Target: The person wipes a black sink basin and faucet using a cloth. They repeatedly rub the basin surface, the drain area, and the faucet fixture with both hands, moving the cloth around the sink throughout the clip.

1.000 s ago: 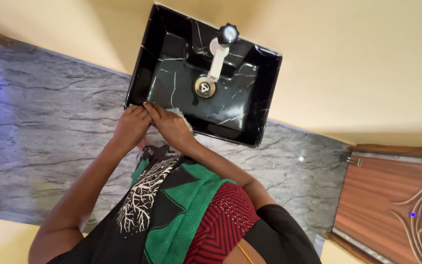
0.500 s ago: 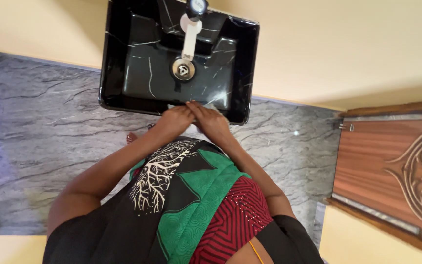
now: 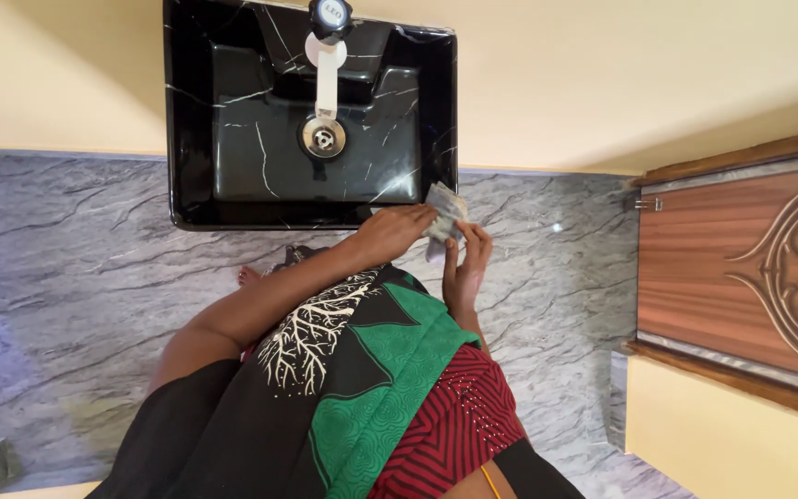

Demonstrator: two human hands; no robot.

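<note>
Both hands meet at the near right corner of the sink (image 3: 187, 111), off its rim. The left hand (image 3: 397, 231) closes on a grey cloth (image 3: 442, 214); the right hand (image 3: 466, 268), fingers half curled, supports the cloth from below. Count: one sink, one tap (image 3: 328, 46), one drain (image 3: 323, 137), one cloth.

Black white-veined sink (image 3: 191, 185), grey marbled floor (image 3: 66, 259), green-black-red garment (image 3: 362, 397).

I find the black basin (image 3: 196, 120) open around its drain (image 3: 322, 138); only the white tap spout (image 3: 327, 79) overhangs the back edge. At the front right corner, both hands crowd the rim with a grey cloth (image 3: 442, 214).
</note>
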